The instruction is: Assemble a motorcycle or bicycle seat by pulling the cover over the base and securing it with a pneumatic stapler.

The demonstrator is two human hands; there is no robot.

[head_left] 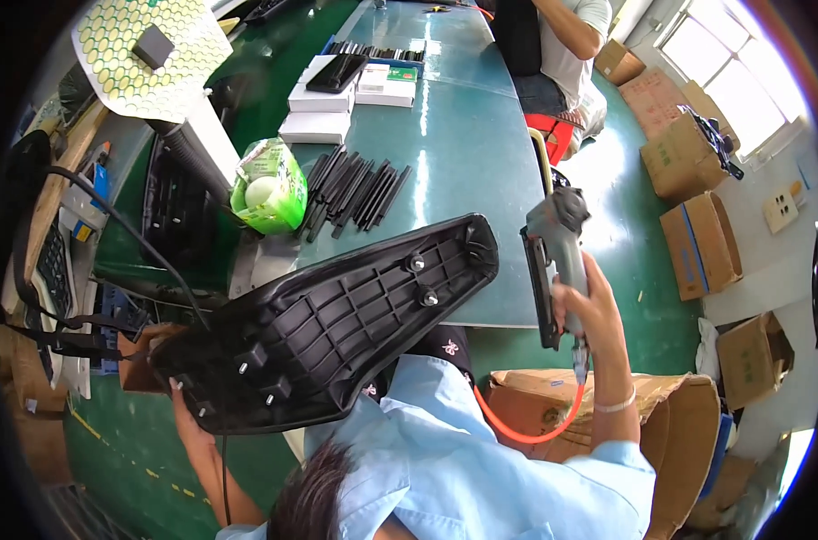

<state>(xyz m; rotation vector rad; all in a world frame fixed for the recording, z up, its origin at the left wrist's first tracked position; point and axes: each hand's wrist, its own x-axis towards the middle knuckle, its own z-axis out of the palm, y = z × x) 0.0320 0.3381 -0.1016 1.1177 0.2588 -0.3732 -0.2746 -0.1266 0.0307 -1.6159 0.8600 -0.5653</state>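
A black motorcycle seat [337, 315] lies tilted across my front with its ribbed underside up. Several metal studs stick out of that underside, and black cover material wraps its rim. My left hand [182, 400] grips the seat's near left end; most of its fingers are hidden beneath the edge. To the right, apart from the seat, my right hand [593, 301] holds a grey and black pneumatic staple gun [562, 247] by its handle, upright in the air. From the handle's lower end an orange air hose [544, 438] curves down toward my lap.
On the green table [467, 162] lie black strips [359, 193], a green carton [272, 187] and white boxes [319, 103]. A black cable [148, 243] hangs across the left side. Cardboard boxes [697, 243] line the right wall; a large carton [679, 441] stands beside me. Another person [566, 40] sits at the far right.
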